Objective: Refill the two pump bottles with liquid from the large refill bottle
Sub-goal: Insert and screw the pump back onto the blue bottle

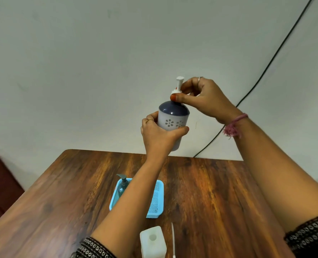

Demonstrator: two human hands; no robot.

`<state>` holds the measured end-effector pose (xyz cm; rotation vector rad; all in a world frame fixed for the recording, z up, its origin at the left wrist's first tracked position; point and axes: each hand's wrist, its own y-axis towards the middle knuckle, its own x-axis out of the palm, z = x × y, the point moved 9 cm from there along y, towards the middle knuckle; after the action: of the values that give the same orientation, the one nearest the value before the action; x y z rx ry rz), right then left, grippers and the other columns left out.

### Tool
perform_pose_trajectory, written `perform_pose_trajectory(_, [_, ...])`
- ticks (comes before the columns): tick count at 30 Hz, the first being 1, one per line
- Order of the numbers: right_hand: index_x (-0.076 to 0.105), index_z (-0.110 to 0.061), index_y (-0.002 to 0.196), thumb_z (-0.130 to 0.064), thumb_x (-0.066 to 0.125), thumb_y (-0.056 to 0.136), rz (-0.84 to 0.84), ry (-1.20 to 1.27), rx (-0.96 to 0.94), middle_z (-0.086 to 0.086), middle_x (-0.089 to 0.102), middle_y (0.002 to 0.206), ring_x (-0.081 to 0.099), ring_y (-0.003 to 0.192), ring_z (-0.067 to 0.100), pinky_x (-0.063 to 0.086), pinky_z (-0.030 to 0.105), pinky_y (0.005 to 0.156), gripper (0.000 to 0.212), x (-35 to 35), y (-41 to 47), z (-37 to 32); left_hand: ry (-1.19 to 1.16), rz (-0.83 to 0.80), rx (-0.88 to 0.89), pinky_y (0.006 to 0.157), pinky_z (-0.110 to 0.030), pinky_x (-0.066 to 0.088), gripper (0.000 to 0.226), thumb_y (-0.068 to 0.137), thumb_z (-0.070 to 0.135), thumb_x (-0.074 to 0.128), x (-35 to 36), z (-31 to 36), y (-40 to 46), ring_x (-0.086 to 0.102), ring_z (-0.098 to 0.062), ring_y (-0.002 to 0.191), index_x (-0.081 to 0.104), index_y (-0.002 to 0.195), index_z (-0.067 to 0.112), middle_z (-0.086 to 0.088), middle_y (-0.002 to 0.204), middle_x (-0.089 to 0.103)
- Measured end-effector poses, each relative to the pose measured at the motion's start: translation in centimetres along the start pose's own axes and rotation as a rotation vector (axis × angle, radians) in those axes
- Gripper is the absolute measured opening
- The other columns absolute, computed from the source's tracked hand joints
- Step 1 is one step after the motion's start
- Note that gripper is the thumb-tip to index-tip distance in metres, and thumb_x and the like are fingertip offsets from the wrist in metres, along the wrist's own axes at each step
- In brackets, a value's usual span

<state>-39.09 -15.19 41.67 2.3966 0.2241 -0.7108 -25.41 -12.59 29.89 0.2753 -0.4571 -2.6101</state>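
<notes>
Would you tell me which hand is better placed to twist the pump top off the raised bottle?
The right hand: its fingers already pinch the white pump collar, while the left hand grips the flowered pump bottle.

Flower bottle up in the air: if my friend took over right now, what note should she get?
Left hand grips the flower bottle by its body, held up above the table.
Right hand pinches its white pump at the collar; the pump sits on the bottle.
Dark pump bottle stands in the blue basket, pump on.
Refill bottle stands open at the near edge, a white tube lying beside it.
How full each bottle is cannot be seen.
Left: check both, fill as needed.
</notes>
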Motion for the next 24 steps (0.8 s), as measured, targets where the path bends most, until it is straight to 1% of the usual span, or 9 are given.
perform_pose_trajectory(2, [0.063,-0.018,0.099,-0.045,0.078,0.071,-0.005,0.023,0.054,-0.009,0.065,0.089,0.059,0.074,0.002,0.049,0.019,0.072,0.041,0.1,0.1,0.8,0.003,-0.002,-0.002,0.083,-0.038,0.058,0.09,0.036,0.059,0.076,0.1,-0.2,0.0,0.058,-0.02,0.105,0.049,0.115,0.026,0.003,0.112,0.056])
perform_pose_trajectory(4, [0.062,-0.017,0.11,-0.045,0.077,0.072,-0.087,0.098,0.108,-0.008,0.067,0.102,0.064,0.088,0.004,0.051,0.023,0.082,0.05,0.6,0.1,1.4,-0.002,-0.009,-0.008,0.083,-0.037,0.058,0.089,0.037,0.058,0.077,0.2,-0.3,0.0,0.058,-0.019,0.105,0.048,0.115,0.026,0.003,0.112,0.055])
perform_pose_trajectory(7, [0.059,-0.014,0.124,-0.024,0.072,0.082,-0.213,0.285,0.117,-0.001,0.067,0.119,0.063,0.109,0.01,0.049,0.032,0.097,0.045,1.8,-0.2,1.8,0.006,-0.007,-0.003,0.083,-0.039,0.058,0.088,0.037,0.057,0.078,0.1,-0.1,0.2,0.058,-0.019,0.105,0.047,0.113,0.027,0.003,0.111,0.055])
perform_pose_trajectory(10, [0.064,-0.011,0.115,-0.016,0.075,0.079,-0.113,0.382,0.121,0.003,0.071,0.108,0.066,0.103,0.013,0.051,0.029,0.092,0.038,2.3,-0.4,2.0,0.011,0.009,0.005,0.084,-0.039,0.057,0.086,0.037,0.057,0.078,-0.1,-0.1,0.3,0.057,-0.02,0.105,0.045,0.111,0.029,0.004,0.111,0.054])
perform_pose_trajectory(13, [0.064,-0.016,0.1,-0.04,0.083,0.06,0.036,0.3,0.141,0.001,0.071,0.097,0.068,0.09,0.013,0.054,0.024,0.078,0.051,2.0,-0.4,2.5,0.023,0.014,0.013,0.085,-0.039,0.057,0.085,0.037,0.058,0.077,-0.3,-0.1,0.3,0.056,-0.019,0.106,0.044,0.11,0.03,0.005,0.11,0.052])
perform_pose_trajectory(15, [0.062,-0.016,0.109,-0.049,0.08,0.057,-0.007,0.289,0.155,0.002,0.069,0.105,0.066,0.097,0.014,0.054,0.025,0.08,0.064,2.2,-0.5,2.4,0.016,0.008,0.01,0.085,-0.039,0.057,0.085,0.037,0.058,0.076,-0.2,0.0,0.2,0.056,-0.019,0.106,0.044,0.11,0.03,0.004,0.11,0.052])
perform_pose_trajectory(17, [0.059,-0.015,0.121,-0.042,0.076,0.071,-0.079,0.39,0.17,0.002,0.068,0.115,0.065,0.105,0.012,0.051,0.021,0.083,0.059,2.4,-0.6,2.3,0.012,0.01,0.01,0.086,-0.04,0.056,0.083,0.038,0.055,0.079,-0.2,0.2,0.1,0.056,-0.02,0.107,0.043,0.109,0.031,0.004,0.111,0.052])
perform_pose_trajectory(20, [0.064,-0.01,0.116,-0.018,0.071,0.083,-0.048,0.537,0.158,0.005,0.071,0.11,0.067,0.102,0.014,0.052,0.021,0.084,0.035,2.4,-0.9,1.9,0.006,0.018,0.021,0.086,-0.04,0.056,0.081,0.042,0.049,0.082,-0.4,0.6,0.1,0.056,-0.02,0.107,0.042,0.109,0.03,0.003,0.112,0.052])
perform_pose_trajectory(24, [0.061,-0.006,0.11,-0.033,0.083,0.065,0.059,0.431,0.162,0.004,0.07,0.101,0.067,0.093,0.015,0.052,0.024,0.078,0.057,2.5,-0.7,2.1,0.04,0.025,0.046,0.086,-0.038,0.056,0.08,0.047,0.043,0.086,-0.5,1.1,-0.1,0.055,-0.019,0.107,0.045,0.113,0.024,0.004,0.11,0.049])
